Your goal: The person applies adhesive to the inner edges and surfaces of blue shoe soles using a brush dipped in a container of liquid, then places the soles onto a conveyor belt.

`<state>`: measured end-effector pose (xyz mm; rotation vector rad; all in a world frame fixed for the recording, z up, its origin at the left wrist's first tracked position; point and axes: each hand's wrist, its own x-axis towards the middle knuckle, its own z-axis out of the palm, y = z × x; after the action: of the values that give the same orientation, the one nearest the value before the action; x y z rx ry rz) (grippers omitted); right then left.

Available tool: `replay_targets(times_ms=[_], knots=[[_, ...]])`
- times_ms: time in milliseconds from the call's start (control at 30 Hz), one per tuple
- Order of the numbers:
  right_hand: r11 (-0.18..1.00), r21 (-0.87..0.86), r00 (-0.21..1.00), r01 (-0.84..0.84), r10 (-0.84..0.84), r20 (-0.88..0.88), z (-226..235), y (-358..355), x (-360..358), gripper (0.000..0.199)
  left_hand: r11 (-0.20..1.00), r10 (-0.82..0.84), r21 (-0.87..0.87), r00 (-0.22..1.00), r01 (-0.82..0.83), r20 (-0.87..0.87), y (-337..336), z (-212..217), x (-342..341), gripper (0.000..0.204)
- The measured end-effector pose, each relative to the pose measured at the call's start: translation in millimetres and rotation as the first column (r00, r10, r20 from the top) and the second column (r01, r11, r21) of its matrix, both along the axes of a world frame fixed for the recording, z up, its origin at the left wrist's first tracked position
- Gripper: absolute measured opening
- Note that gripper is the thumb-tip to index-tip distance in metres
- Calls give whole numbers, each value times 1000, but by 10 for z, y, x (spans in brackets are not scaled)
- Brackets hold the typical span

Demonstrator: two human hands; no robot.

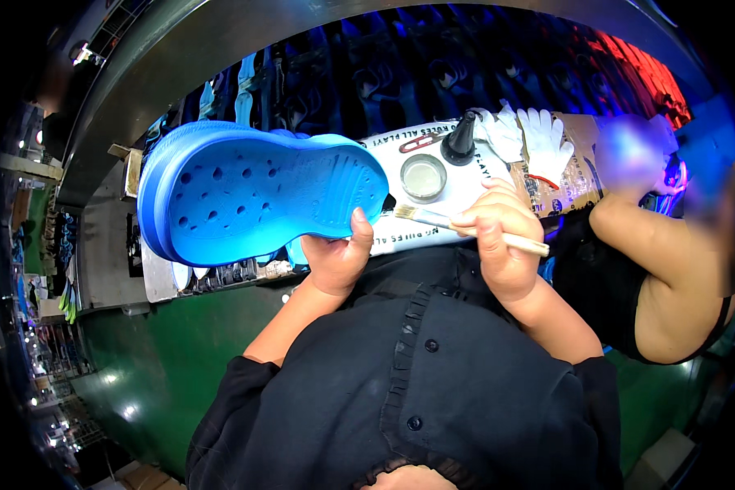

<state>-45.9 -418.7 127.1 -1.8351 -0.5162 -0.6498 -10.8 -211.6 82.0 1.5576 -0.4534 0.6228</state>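
A large blue clog [294, 184], its holed inner sole turned up toward me, is held by the heel in my left hand [340, 254]. The thumb lies over the heel rim and the other fingers go underneath. My right hand [502, 241] grips a paintbrush [510, 240] with a pale wooden handle. Its bristles point left, close to the clog's heel; whether they touch it I cannot tell. Just beyond the brush a round glass jar [423, 178] with cloudy contents stands on a white printed sheet [465, 192].
Behind the jar are a black cone-tipped bottle [461, 139] and red-handled snips [420, 143]. White work gloves [545, 143] lie on brown cardboard [580, 155]. Dark moulded shapes [449, 69] fill the rack beyond, under a metal beam [171, 61]. At my right sits another person [670, 278].
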Motion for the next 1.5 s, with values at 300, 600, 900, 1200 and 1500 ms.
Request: replay_targets(times_ms=[300, 600, 900, 1200, 1500], knots=[[990, -134, 994, 51, -37, 103, -44, 33, 24, 16, 992, -34, 117, 998, 39, -48, 3, -88, 10, 50], [979, 89, 983, 185, -184, -20, -118, -195, -83, 21, 998, -15, 64, 979, 29, -204, -12, 88, -4, 53], [922, 225, 934, 315, -260, -243, -394, -533, -178, 31, 739, -635, -346, 425, 579, -646, -68, 1192, 56, 63], [718, 469, 831, 514, -283, -478, -573, -1129, -501, 28, 232, -830, -276, 41, 933, -557, -2190, 1992, 925, 71], [666, 512, 807, 543, -245, -537, -808, -1317, -549, 31, 533, -836, -577, 487, 619, -251, -3100, 2033, 1255, 64]])
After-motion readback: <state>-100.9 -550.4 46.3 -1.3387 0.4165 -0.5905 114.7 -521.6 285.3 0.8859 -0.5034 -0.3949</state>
